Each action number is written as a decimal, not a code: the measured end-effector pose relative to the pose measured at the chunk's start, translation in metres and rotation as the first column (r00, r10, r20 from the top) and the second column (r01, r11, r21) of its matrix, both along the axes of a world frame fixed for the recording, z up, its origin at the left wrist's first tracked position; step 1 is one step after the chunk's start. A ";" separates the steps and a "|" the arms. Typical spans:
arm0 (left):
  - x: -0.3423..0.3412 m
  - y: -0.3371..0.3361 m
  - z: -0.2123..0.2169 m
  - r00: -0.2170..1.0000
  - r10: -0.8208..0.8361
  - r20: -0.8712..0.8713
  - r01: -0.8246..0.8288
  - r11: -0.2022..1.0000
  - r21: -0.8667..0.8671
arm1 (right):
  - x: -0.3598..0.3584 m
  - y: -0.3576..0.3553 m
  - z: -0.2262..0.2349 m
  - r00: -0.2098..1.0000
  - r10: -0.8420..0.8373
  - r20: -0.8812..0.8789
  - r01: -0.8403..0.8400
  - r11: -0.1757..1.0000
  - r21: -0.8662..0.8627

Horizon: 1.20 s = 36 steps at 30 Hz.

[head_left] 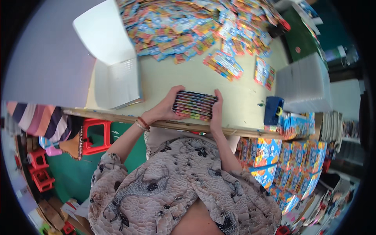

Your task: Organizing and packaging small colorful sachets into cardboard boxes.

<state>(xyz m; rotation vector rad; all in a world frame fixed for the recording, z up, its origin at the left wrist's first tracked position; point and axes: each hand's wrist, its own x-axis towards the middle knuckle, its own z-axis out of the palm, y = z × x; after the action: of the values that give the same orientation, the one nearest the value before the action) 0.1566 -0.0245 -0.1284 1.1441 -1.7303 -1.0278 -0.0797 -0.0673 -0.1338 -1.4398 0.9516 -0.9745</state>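
Note:
A neat stack of thin, brightly printed packets [194,105] is squeezed between my two hands, just above the table's near edge. My left hand [170,105] closes on the stack's left end, with bracelets on the wrist. At the right end, my right hand [217,111] presses with its thumb along the side. The packets' long edges face me in coloured layers. Beyond them, a small fanned group of similar packets [223,64] lies on the pale table [168,74], and a few more packets [263,73] lie to its right.
A large heap of packets [176,35] covers the table's far side. On the left stands a white box [117,84] with its lid raised. To the right are a blue tape dispenser [273,110] and a stack of clear plastic sheets [303,84]. Printed cartons [291,160] are piled below; red stools [96,135] stand left.

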 end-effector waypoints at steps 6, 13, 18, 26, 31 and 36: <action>0.003 0.016 0.021 0.993 0.038 0.108 -0.028 0.995 -0.094 | 0.027 0.017 0.006 0.963 -0.238 0.127 0.231 0.971 0.070; 0.093 0.054 0.132 0.930 0.306 0.205 -0.256 0.937 -0.238 | 0.129 0.009 0.099 0.954 0.055 0.296 -0.036 0.997 -0.068; 0.177 0.076 0.164 0.882 0.432 0.189 -0.423 0.902 -0.092 | 0.228 -0.023 0.104 0.900 0.428 -0.078 -0.424 0.821 -0.383; 0.197 0.074 0.123 0.876 0.361 0.319 -0.419 0.898 0.134 | 0.228 -0.027 0.085 0.829 0.077 -0.553 -0.488 0.583 -0.650; 0.201 0.063 0.112 0.907 0.305 0.289 -0.366 0.912 0.185 | 0.214 -0.023 0.093 0.770 0.325 -0.549 -0.637 0.451 -0.625; 0.200 0.058 0.098 0.823 0.253 0.508 -0.362 0.924 0.127 | 0.221 -0.027 0.070 0.661 0.243 -0.710 -0.744 0.335 -0.578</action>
<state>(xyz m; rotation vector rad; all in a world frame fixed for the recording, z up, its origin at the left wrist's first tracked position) 0.3564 0.0332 -0.0306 1.8889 -1.7410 -0.7788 0.1413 -0.0947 -0.0639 -2.7712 0.1788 -0.5097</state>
